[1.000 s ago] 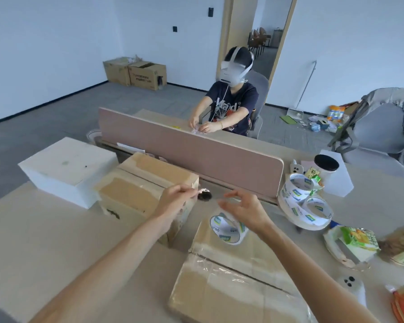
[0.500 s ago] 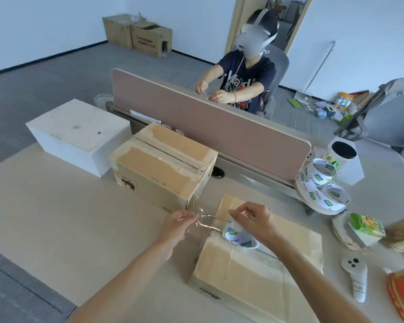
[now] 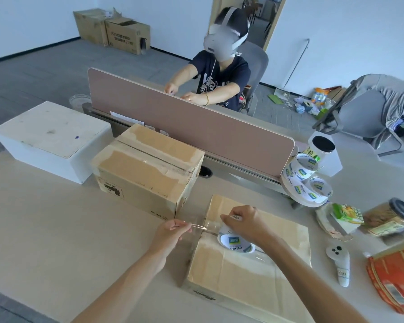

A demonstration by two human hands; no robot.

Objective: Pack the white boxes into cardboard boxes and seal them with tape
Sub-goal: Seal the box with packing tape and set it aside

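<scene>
A closed cardboard box (image 3: 254,276) lies on the table in front of me. My right hand (image 3: 245,223) grips a roll of clear tape (image 3: 234,241) resting on the box's top near its left edge. My left hand (image 3: 170,231) pinches the pulled-out free end of the tape (image 3: 200,227) just left of the box. A second closed cardboard box (image 3: 147,169) stands behind and to the left. A white box (image 3: 49,138) sits at the far left of the table.
Spare tape rolls (image 3: 306,180) are stacked at the right by a pink desk divider (image 3: 191,127). A white controller (image 3: 339,262), snack packets (image 3: 345,215), a jar (image 3: 390,217) and a red bag (image 3: 397,278) lie at the right. A person (image 3: 219,78) sits across.
The view has tilted down and closer. Both hands have come down with the tape roll onto the near box, the tape strip staying stretched between them.
</scene>
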